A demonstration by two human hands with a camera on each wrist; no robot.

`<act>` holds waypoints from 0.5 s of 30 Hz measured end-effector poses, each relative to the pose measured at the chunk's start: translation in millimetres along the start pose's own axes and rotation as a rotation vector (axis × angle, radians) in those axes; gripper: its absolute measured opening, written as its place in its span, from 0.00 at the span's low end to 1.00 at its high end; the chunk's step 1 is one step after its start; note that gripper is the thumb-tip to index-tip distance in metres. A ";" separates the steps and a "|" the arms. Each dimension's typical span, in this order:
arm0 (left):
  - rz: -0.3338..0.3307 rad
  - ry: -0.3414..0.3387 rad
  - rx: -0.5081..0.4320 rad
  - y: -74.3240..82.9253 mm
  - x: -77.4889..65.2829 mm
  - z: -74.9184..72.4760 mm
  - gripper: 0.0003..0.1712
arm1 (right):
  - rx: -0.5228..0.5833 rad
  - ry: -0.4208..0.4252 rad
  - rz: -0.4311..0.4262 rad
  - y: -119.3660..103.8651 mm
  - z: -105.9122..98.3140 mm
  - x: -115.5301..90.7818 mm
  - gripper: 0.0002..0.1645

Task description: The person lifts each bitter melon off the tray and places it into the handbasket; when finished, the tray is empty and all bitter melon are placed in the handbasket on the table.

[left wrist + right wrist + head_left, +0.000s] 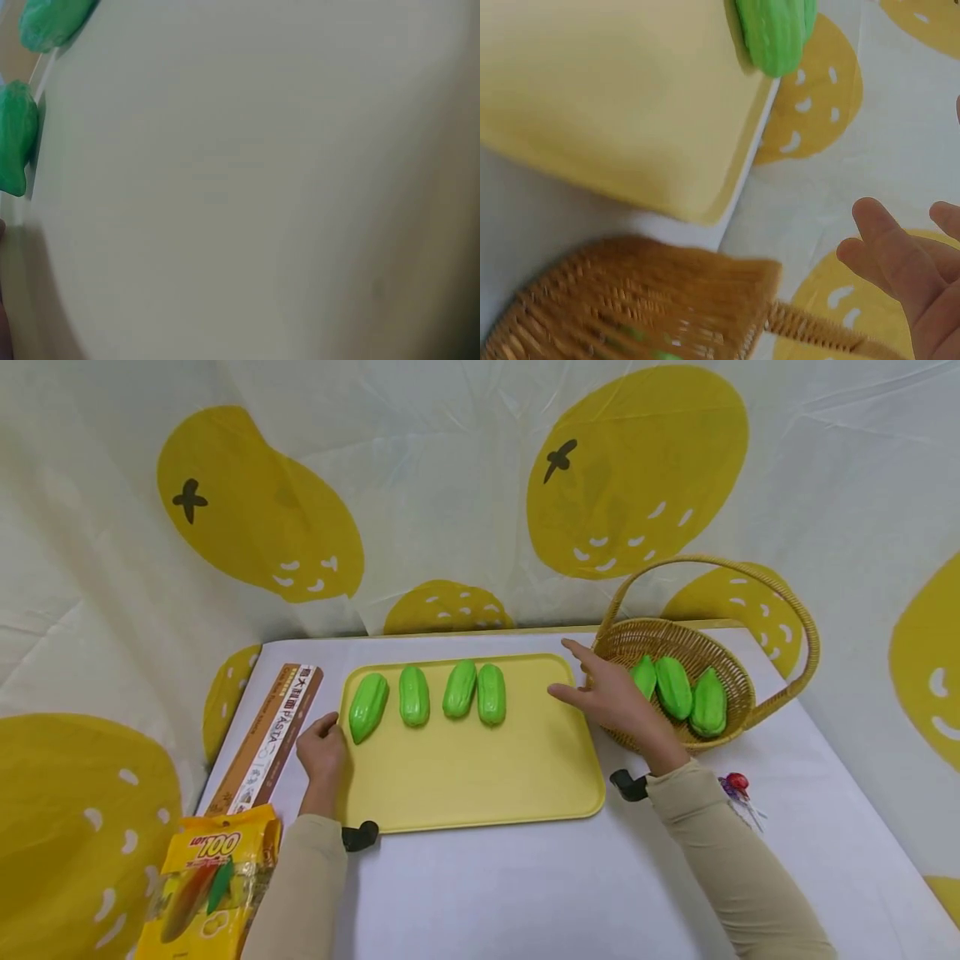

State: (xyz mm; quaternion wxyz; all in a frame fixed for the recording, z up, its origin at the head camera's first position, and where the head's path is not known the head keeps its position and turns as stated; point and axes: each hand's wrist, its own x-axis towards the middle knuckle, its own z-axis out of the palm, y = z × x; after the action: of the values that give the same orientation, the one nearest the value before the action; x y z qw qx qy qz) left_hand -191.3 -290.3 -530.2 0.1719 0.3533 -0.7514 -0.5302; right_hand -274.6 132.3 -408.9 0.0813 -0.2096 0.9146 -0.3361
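Several green, ridged star fruits [414, 697] lie in a row along the far side of the yellow tray [465, 777]. At the tray's left rim, my left hand [322, 753] grips the edge with curled fingers; the left wrist view catches only a sliver of it. My right hand [618, 700] is held over the gap between the tray's right rim and the wicker basket [738, 677], fingers spread and nothing in them. Inside the basket lie three more star fruits [673, 687], the leftmost partly hidden by the right hand.
A pasta box [273, 735] lies left of the tray, with a yellow snack bag [213, 885] nearer the front. The basket's tall handle [810, 647] arches over it. A small red-wrapped lollipop [738, 782] lies by the right sleeve. A patterned curtain [450, 493] hangs behind the table.
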 end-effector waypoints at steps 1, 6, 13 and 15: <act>0.002 0.001 0.000 0.1 0.1 -0.1 0.22 | 0.005 -0.005 -0.003 -1.6 3.1 1.8 0.50; 0.010 0.004 0.004 -0.7 1.5 -0.1 0.22 | -0.005 -0.023 -0.023 -6.1 20.3 12.6 0.50; 0.014 0.018 0.001 -2.0 3.0 0.8 0.22 | 0.045 -0.080 -0.058 -8.5 46.1 30.0 0.50; 0.016 0.016 0.001 -2.0 2.8 1.6 0.21 | 0.058 -0.105 -0.059 -7.8 53.8 35.5 0.51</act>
State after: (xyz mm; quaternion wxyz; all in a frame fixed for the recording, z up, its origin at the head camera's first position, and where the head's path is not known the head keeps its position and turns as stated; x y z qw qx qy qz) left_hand -193.6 -291.6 -533.0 0.1817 0.3515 -0.7531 -0.5255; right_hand -288.3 80.1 -445.0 0.1251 -0.2512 0.8924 -0.3534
